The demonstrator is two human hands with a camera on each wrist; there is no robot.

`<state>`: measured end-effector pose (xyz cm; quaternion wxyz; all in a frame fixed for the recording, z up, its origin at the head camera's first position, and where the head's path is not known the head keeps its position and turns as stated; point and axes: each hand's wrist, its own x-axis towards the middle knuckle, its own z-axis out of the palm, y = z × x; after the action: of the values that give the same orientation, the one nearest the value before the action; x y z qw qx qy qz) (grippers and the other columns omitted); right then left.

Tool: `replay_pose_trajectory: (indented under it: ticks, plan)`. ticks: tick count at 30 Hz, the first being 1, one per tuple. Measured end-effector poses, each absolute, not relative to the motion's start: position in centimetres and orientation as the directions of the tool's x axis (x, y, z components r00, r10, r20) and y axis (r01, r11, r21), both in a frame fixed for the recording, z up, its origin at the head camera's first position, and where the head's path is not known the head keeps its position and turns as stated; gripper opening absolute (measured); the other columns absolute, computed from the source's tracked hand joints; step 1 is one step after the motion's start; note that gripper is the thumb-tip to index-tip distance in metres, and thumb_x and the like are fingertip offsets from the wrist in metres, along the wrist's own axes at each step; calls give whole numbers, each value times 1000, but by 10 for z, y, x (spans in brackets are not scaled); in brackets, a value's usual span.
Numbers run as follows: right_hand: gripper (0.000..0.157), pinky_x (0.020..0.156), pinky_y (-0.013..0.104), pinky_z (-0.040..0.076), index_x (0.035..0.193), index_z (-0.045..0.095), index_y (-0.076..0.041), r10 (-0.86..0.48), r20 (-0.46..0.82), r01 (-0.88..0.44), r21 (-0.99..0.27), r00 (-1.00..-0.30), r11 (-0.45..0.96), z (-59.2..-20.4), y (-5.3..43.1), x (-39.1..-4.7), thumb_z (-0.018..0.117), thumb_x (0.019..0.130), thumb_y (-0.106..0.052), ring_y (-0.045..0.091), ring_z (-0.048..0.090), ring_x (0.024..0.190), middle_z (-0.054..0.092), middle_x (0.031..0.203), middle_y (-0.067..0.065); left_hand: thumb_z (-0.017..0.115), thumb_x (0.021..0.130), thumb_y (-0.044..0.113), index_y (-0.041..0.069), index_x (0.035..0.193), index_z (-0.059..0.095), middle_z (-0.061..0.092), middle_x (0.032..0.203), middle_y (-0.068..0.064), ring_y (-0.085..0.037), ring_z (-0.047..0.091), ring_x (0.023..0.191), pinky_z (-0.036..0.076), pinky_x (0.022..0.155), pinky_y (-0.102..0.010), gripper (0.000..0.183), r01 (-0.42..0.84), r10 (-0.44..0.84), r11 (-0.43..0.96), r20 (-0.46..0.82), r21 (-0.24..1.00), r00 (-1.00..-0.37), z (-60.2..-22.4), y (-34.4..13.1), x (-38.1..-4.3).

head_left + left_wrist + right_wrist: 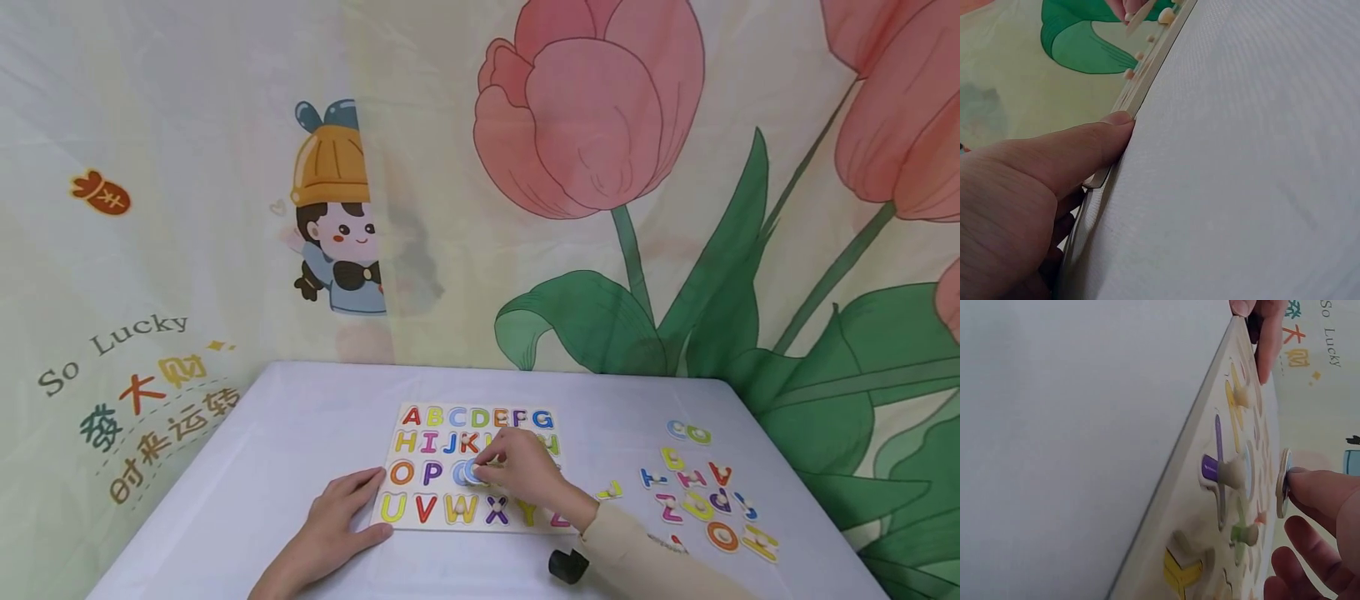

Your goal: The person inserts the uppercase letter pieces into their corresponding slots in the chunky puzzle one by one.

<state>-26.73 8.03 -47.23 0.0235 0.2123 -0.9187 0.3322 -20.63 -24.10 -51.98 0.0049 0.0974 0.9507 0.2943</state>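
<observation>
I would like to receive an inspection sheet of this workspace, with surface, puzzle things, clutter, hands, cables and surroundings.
Surface: white-covered table.
Job's things: alphabet puzzle board, several knobbed letters seated in it; loose letter pieces scattered to its right.
Clutter: black object near the right sleeve; whether worn or lying there, cannot tell.
Hands: left hand touches the board's edge; right hand pinches a blue letter piece over the board.
Cables: nothing seen.
Surroundings: tulip-print backdrop behind the table.
</observation>
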Motion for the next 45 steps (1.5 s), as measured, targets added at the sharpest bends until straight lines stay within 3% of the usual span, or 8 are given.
replay_pose_trajectory:
  ticks: [12,38,45]
  plan:
    - [8,67,24,45,95,87,-22,-365,178,-393,-613,-914,685,-488,58,-275,89,89,-27,5,53,73,65,88,-10,84,85,57,15,159,51,47,162,2,-30,36,150,32,118,-62,91,182,191,811,41,556,-981,-519,-242,-206]
    - [7,71,26,45,95,87,-22,-335,103,-327,-607,-936,725,-488,53,-278,88,90,-27,6,54,80,61,86,-14,84,86,56,14,159,51,48,162,1,-30,38,149,32,117,-62,91,205,207,812,59,546,-977,-518,-242,-207]
    - [13,69,24,45,102,87,-18,-380,108,-361,-620,-919,697,-483,57,-276,87,91,-25,6,54,78,64,87,-14,83,85,59,15,159,52,48,162,1,-29,38,149,33,116,-62,92,189,200,823,39,536,-979,-517,-242,-206]
